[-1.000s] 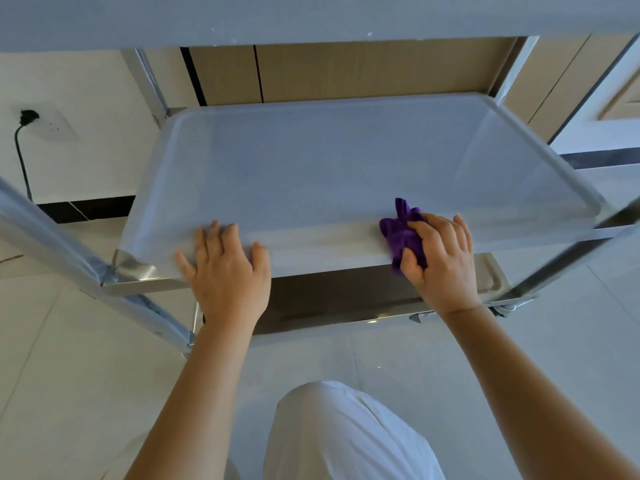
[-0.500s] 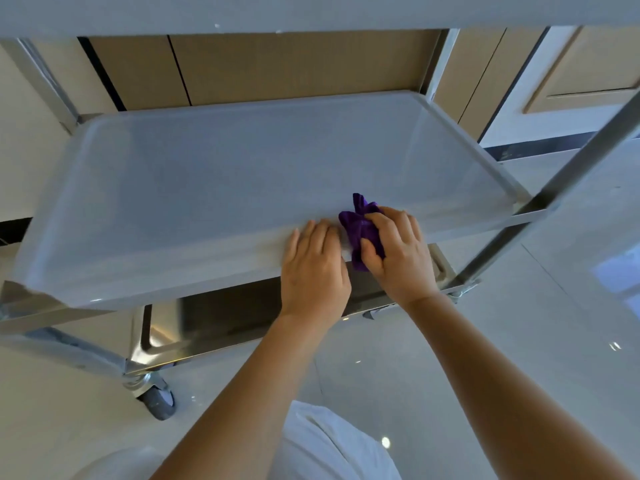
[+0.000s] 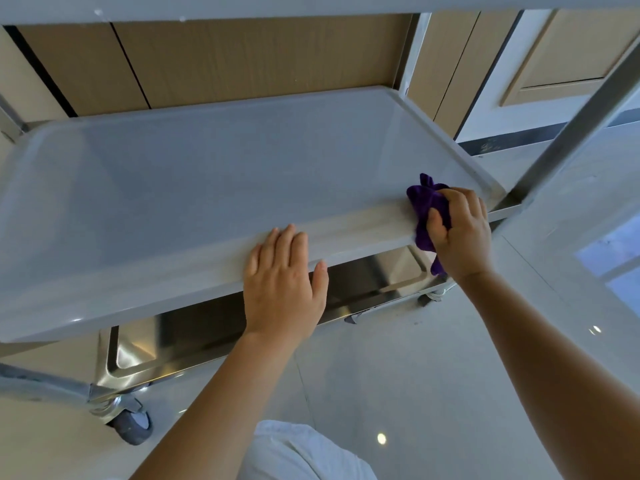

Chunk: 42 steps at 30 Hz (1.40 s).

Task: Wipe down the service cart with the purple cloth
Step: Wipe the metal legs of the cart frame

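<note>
The steel service cart's middle shelf (image 3: 194, 188) fills the view as a wide grey tray with a raised rim. My right hand (image 3: 462, 239) is shut on the bunched purple cloth (image 3: 425, 206) and presses it onto the shelf's front rim near the right corner. My left hand (image 3: 282, 289) lies flat, fingers together, on the front rim near its middle, holding nothing. Part of the cloth hangs below the rim under my right hand.
The shiny bottom shelf (image 3: 367, 271) shows under the middle one. The top shelf's edge (image 3: 311, 5) runs along the top of the view. An upright post (image 3: 568, 133) stands at the right front corner. A caster wheel (image 3: 133, 426) sits on the glossy tiled floor. Wooden panels stand behind.
My right hand has slid the purple cloth to the right along the front rim toward the corner. My left hand has stayed on the rim, so the hands are now apart.
</note>
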Motion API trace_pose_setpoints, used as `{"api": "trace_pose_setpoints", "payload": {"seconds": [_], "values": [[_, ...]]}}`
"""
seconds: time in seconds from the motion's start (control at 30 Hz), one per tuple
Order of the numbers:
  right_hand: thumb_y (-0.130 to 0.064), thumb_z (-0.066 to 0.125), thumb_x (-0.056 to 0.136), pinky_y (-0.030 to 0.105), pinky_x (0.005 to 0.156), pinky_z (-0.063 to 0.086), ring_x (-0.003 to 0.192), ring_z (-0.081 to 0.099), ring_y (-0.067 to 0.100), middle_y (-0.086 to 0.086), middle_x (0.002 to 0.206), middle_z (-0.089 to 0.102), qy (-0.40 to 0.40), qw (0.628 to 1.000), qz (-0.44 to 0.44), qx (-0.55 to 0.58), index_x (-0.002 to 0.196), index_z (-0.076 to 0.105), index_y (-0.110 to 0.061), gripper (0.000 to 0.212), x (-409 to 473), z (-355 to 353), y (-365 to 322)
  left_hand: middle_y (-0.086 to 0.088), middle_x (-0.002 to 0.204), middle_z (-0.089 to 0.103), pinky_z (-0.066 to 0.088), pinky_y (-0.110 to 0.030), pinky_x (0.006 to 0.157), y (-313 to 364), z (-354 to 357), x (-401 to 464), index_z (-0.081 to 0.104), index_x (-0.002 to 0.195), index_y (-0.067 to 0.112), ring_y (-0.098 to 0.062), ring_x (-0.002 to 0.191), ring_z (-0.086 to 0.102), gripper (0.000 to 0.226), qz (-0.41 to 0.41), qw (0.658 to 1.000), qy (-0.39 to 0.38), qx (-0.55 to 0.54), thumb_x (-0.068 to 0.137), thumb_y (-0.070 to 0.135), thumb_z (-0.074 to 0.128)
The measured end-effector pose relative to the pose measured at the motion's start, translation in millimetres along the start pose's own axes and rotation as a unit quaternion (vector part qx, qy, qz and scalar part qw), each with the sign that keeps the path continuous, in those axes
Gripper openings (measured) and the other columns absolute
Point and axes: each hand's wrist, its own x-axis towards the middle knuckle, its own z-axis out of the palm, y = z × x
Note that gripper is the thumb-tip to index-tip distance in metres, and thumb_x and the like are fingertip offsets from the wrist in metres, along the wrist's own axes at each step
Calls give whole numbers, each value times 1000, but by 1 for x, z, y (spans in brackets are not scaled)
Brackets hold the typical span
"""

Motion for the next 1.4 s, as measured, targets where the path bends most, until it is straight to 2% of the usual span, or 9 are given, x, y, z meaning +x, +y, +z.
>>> {"api": "trace_pose_setpoints", "payload": {"seconds": [0.13,0.3,0.4,0.47,0.53,0.7,0.97,1.2,1.4], "values": [[-30,41,86,20,86,28,100,50,38,21,108,57,75,987,121,76,108,59,4,45,-5,11,-18,-23,110,59,38,-51,98,36,-5,22,59,104,0,-44,113,51,57,-46,998,-49,-17,87,44,28],[-37,38,87,18,94,25,113,42,27,14,121,52,117,967,194,117,117,55,-3,48,-13,18,-30,-18,143,35,9,-46,114,95,8,68,38,133,9,-36,138,20,50,2,993,-119,-26,98,42,23],[-40,41,83,28,100,30,117,34,22,15,127,49,117,968,182,127,123,49,-11,50,-17,20,-29,-12,141,41,15,-43,114,135,13,89,42,131,9,-27,134,30,51,81,987,-85,-108,96,36,17],[-38,45,82,43,101,36,117,32,22,18,125,50,106,983,129,82,123,49,-10,50,-16,21,-15,-12,130,50,29,-36,108,147,17,97,47,124,8,-24,119,44,54,99,975,-82,-182,89,35,17],[-39,45,85,45,103,34,119,32,24,15,128,48,100,983,136,69,123,50,-9,49,-11,15,11,-10,123,53,37,-35,102,152,26,104,48,121,8,-22,110,47,49,108,970,-86,-199,94,40,23],[-42,28,90,43,97,36,114,39,33,13,127,48,108,978,175,37,121,52,-6,54,12,-7,50,-7,151,27,10,-51,113,154,43,107,18,146,26,-26,141,20,53,205,973,-101,-12,98,48,21],[-30,42,96,40,95,36,112,38,33,15,125,45,78,976,201,-11,122,51,-6,36,15,-17,51,-5,155,19,13,-45,114,148,44,105,18,147,30,-27,143,12,54,179,973,-146,10,98,50,18],[-42,52,91,32,96,31,114,31,25,9,128,37,-84,971,219,-39,128,43,-12,48,30,-48,43,-4,155,17,12,-44,115,152,35,100,18,147,30,-26,143,10,54,151,970,-189,6,97,50,20],[-39,58,88,33,95,35,117,29,25,7,128,37,-50,964,260,-1,126,45,-13,48,30,-42,44,-12,126,40,37,-49,97,194,25,114,39,119,17,-31,116,39,35,81,973,-208,55,94,38,25]]}}
